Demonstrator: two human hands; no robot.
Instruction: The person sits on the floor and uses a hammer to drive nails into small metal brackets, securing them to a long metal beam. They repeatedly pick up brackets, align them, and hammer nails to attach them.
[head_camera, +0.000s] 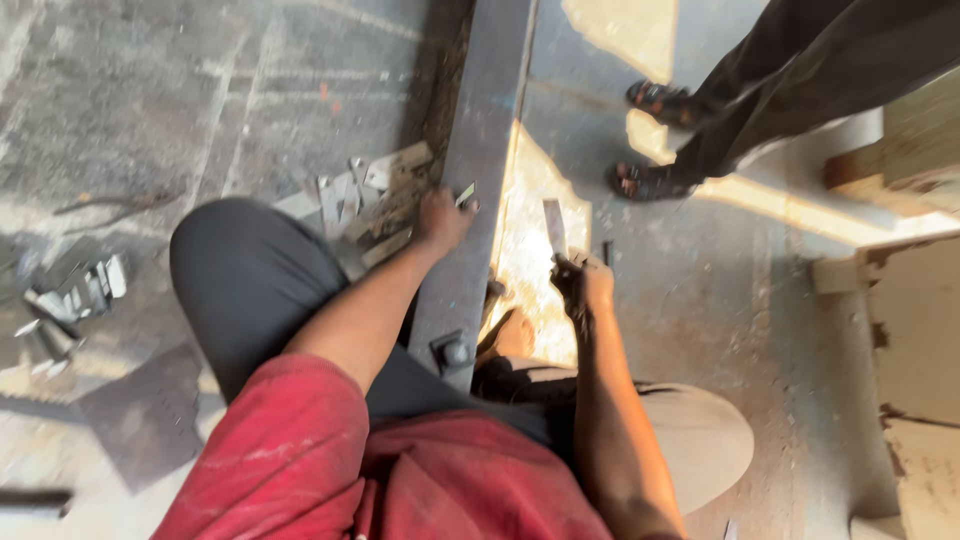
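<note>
Both arms reach forward — left hand (441, 219) and right hand (583, 285) closed in grips.

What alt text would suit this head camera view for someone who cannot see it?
A crouching person's left hand holds a small metal piece on a long steel beam, while the right hand grips a flat metal strip. Metal offcuts lie on the concrete floor; another person's sandalled feet stand nearby.

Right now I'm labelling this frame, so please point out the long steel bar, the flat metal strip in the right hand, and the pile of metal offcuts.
long steel bar (478, 150), head view, on its flat top face.
flat metal strip (554, 228), head view, mid-length above the right hand.
pile of metal offcuts (372, 200), head view, middle of the heap left of the bar.
</note>
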